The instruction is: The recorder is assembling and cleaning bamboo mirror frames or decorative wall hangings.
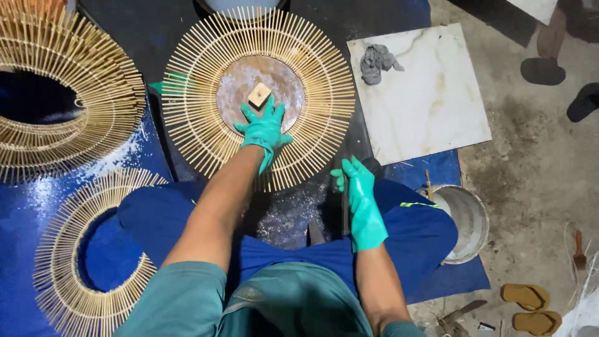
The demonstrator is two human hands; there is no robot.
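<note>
Sunburst frame [206, 134] lies flat, far centre, before the knees: a ring of thin sticks around a round disc [284, 81]. Probably light and stiff overall, though the stick tips look brittle; best held by the disc or inner ring. Two more frames [68, 293] at left. Marble tile [430, 106] far right, grey rag [377, 62] on it. Bucket [477, 215] near right, contents unclear, perhaps paste. Left hand [265, 128] spread, pressing disc beside small wood block [259, 95]. Right hand [359, 190] loosely wraps a dark tool [344, 215].
</note>
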